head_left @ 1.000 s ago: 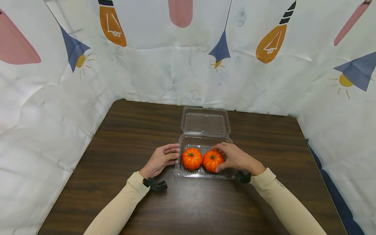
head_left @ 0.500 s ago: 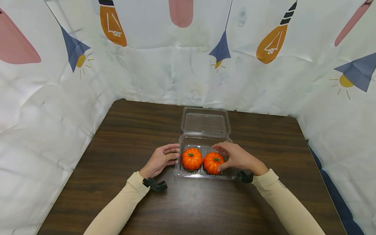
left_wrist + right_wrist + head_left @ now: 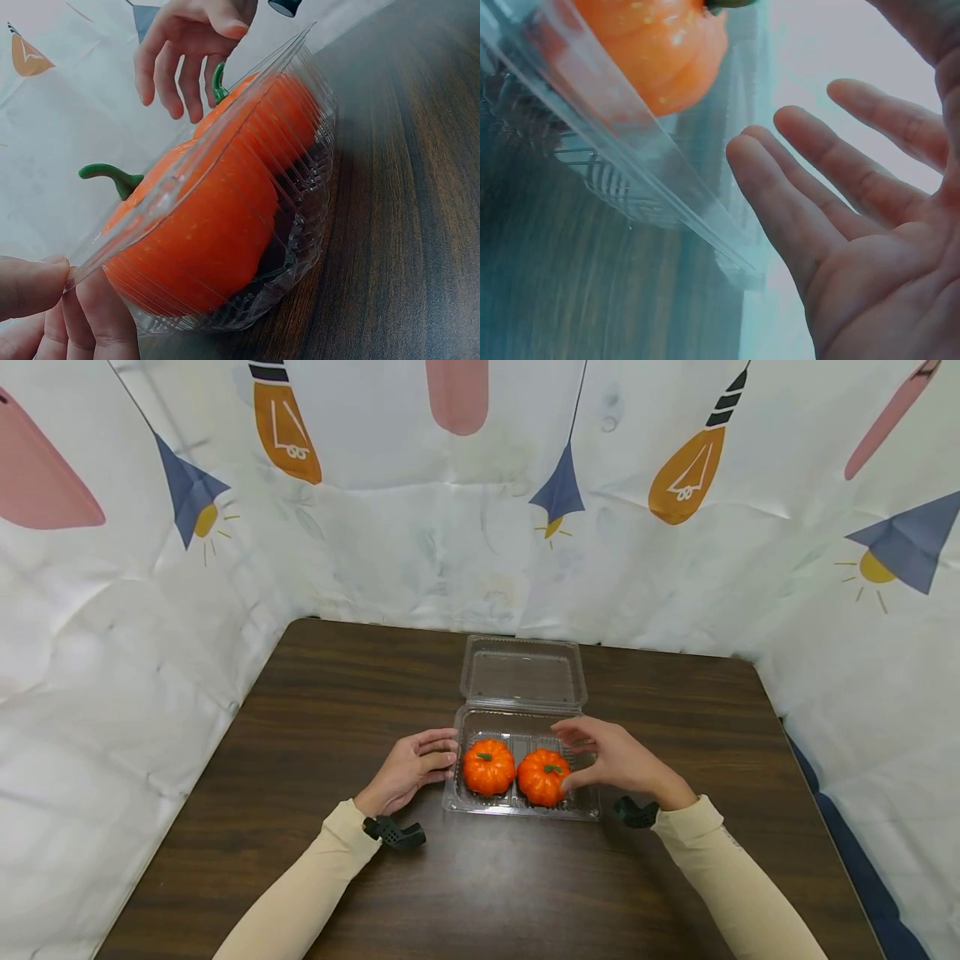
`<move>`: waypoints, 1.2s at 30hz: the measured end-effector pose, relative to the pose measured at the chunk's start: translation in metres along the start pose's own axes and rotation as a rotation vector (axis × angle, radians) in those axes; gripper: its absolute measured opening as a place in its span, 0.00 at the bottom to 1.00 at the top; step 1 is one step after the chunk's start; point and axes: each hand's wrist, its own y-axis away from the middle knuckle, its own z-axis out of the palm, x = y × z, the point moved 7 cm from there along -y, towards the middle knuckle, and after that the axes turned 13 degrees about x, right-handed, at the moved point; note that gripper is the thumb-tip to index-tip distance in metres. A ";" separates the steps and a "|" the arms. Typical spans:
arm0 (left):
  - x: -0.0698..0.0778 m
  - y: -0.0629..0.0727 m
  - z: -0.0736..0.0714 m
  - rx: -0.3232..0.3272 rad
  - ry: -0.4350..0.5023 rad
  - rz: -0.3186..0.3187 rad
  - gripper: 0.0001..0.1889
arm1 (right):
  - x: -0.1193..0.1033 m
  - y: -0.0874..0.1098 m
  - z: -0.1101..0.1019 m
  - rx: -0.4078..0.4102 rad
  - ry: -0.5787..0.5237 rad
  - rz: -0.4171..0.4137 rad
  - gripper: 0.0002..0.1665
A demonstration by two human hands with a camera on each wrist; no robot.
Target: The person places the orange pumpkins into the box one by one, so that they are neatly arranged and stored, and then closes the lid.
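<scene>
- Container, clear plastic, hinged (image 3: 525, 722): one, on the table, between the two hands; ribbed walls.
- Lid, clear plastic (image 3: 522, 675): folded back, beyond the base, near the table's far edge.
- Left pumpkin, orange, green curved stem (image 3: 489, 768): inside the base, left half, stem up.
- Right pumpkin, orange, green stem (image 3: 542, 778): inside the base, just beside the first, stem up.
- Left hand (image 3: 408, 768): thumb and forefinger pinch the container's left rim.
- Right hand (image 3: 618, 758): fingers parted and loosely bent, holding nothing; beside the right pumpkin, a gap showing in the right wrist view.
- Sleeves, cream (image 3: 322, 877): two, with a dark wrist device (image 3: 393, 832) at each cuff.
- Table, dark wood grain (image 3: 367, 685).
- Cloth, white, lamp-and-bulb print (image 3: 450, 543): behind and at both sides.
</scene>
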 end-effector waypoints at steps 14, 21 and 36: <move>-0.002 0.000 -0.003 0.015 -0.012 -0.002 0.29 | 0.004 0.003 -0.029 0.141 -0.107 -0.003 0.47; -0.005 0.000 -0.005 0.021 -0.024 -0.018 0.30 | 0.012 0.002 -0.040 0.241 -0.144 0.024 0.39; 0.000 0.001 0.000 0.002 -0.001 -0.014 0.31 | 0.037 -0.006 -0.063 0.450 -0.302 0.177 0.33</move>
